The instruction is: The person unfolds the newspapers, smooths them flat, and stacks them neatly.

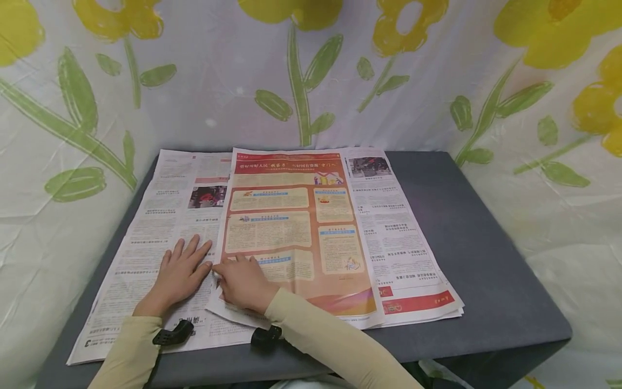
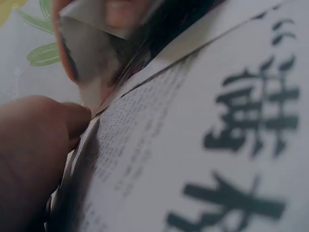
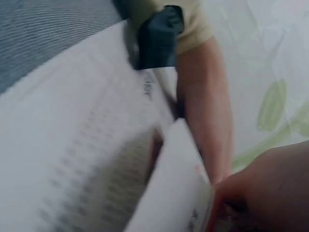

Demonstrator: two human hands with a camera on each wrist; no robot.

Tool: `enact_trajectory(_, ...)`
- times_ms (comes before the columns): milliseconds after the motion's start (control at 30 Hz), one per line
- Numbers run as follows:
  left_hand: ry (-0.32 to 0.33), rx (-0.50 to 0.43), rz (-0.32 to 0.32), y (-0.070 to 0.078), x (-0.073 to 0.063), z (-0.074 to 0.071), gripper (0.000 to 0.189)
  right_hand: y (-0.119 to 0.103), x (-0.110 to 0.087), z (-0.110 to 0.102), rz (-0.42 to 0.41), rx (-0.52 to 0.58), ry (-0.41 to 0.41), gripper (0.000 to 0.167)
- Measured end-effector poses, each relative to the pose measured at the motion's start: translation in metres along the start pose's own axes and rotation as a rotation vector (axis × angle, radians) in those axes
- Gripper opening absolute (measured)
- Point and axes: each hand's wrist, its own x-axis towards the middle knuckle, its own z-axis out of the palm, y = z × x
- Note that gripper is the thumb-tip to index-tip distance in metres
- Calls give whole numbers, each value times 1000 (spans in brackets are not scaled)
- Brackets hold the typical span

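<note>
My left hand (image 1: 180, 273) rests with its fingers spread on a printed newspaper page (image 1: 153, 237) at the left of the table. Just right of it, my right hand (image 1: 245, 283) pinches the left edge of an orange-and-red newspaper sheet (image 1: 335, 292), which lies over the other pages. In the left wrist view the held edge (image 2: 91, 43) curls up between the right hand's fingers. The right wrist view has this lifted edge (image 3: 174, 174) running to the right hand (image 3: 277, 188). Part of the sheet is hidden under the right hand and forearm.
More newspaper pages (image 1: 403, 248) stick out on the right beneath the orange sheet. All lie on a dark grey table (image 1: 486, 270). Behind and beside it hangs a white cloth (image 1: 204, 70) with yellow flowers. A black band (image 1: 174, 333) is on the left wrist.
</note>
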Motion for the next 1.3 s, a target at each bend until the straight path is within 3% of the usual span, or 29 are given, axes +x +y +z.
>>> enact_trajectory(133, 12, 22, 20, -3, 2, 2, 68, 9, 0, -14, 1, 212, 68, 35)
enact_trajectory(333, 17, 52, 29, -6, 4, 4, 79, 23, -6, -47, 82, 549, 112, 37)
enact_trajectory(500, 1, 38, 26, -8, 1, 1, 83, 37, -16, -86, 129, 687, 177, 39)
enact_trajectory(667, -22, 61, 42, -9, -4, -3, 75, 56, -34, -132, 127, 793, 230, 37)
enact_trajectory(1000, -54, 66, 40, -13, -9, -11, 63, 129, -98, -214, 141, 1046, 397, 37)
enact_trajectory(1300, -33, 78, 42, -13, -6, -12, 64, 205, -168, -237, 187, 1346, 481, 19)
